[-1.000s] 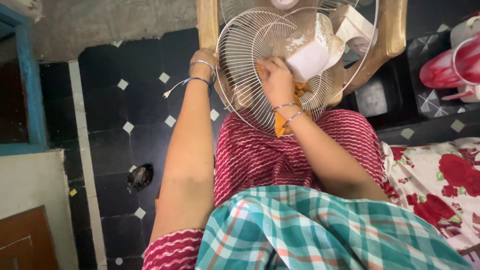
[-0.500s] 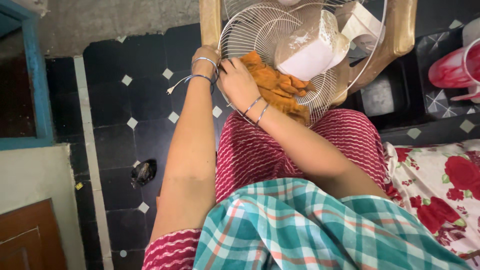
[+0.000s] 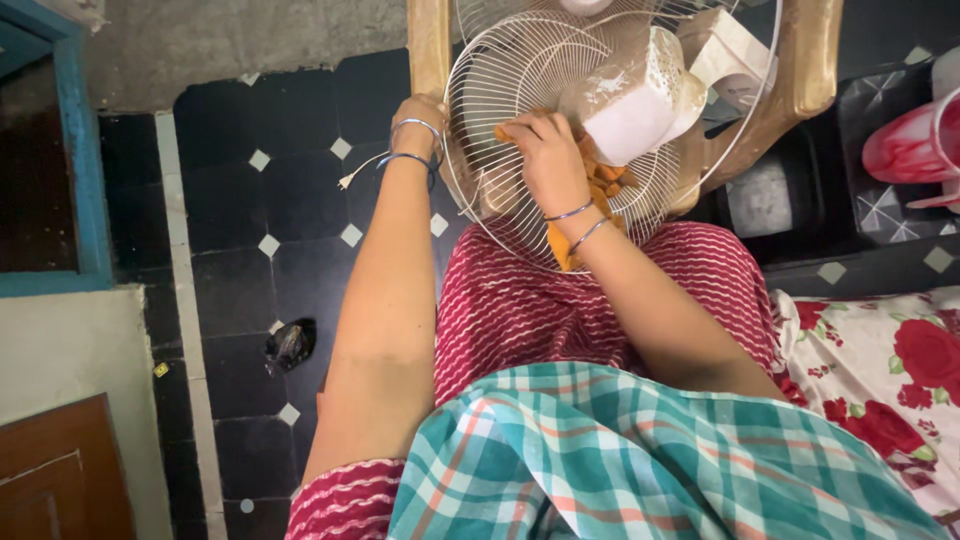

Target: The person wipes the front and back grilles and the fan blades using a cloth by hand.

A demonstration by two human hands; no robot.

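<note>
A round white wire fan guard (image 3: 500, 80) rests tilted against my lap and a tan plastic chair (image 3: 428, 45). My left hand (image 3: 418, 118), with bangles on the wrist, grips the guard's left rim. Inside the guard, my right hand (image 3: 545, 155) presses an orange cloth (image 3: 600, 185) against the wires. The cloth hangs below the hand and is partly hidden by it. The white fan motor housing (image 3: 630, 105) sits just right of my right hand.
A white plug and cord (image 3: 352, 178) lie on the black tiled floor (image 3: 270, 180) by my left wrist. A dark crumpled scrap (image 3: 288, 345) lies on the floor. A red and white jug (image 3: 915, 145) stands at the right; a flowered sheet (image 3: 880, 350) lies lower right.
My right hand, which had swept the orange cloth left toward the rim half a second ago, has moved back right toward the guard's middle. My left hand keeps its hold.
</note>
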